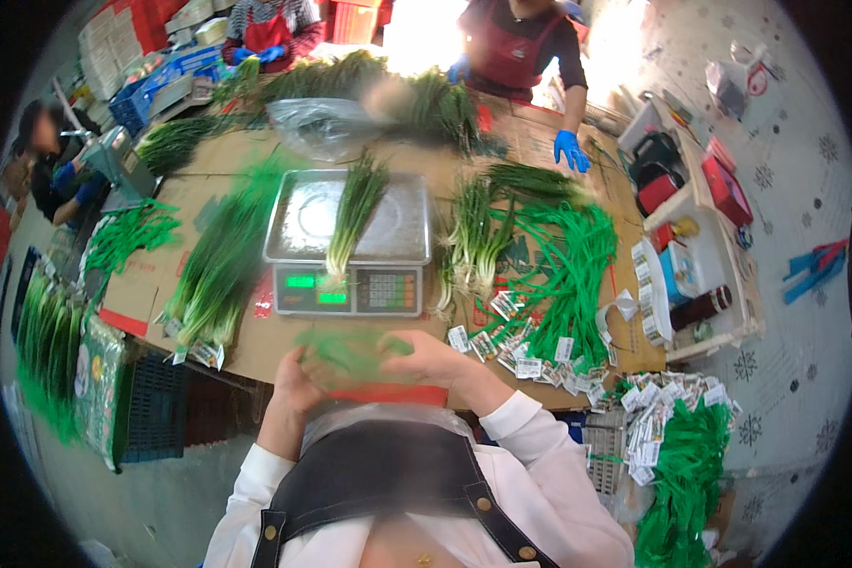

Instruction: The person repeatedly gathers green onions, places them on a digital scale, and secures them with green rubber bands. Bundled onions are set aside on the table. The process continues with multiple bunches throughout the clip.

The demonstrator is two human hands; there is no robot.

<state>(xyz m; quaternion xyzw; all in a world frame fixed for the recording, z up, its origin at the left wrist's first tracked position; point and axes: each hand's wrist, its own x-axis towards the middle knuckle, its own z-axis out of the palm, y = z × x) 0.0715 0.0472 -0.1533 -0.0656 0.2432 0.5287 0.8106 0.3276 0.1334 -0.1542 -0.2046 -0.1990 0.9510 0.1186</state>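
My left hand [302, 378] and my right hand [415, 358] are together in front of my apron, both gripping a piece of green netting [351, 355] that is blurred by motion. Just beyond them stands a digital scale [397, 227] with a steel pan and lit green displays. A small bunch of green onions [355, 213] lies on the pan, its white root ends hanging over the near edge. Left of the scale are netted green onions [216, 277] with tags. Loose green onions [476, 234] lie to its right, beside a pile of green mesh sleeves [575, 284] with printed tags.
Across the cardboard-covered table [511, 156], more onions [440, 106] and a clear plastic bag [319, 121] lie before two co-workers in red aprons and blue gloves. Another person is at the far left. A white shelf box [710, 284] stands right; more tagged sleeves [689, 461] hang lower right.
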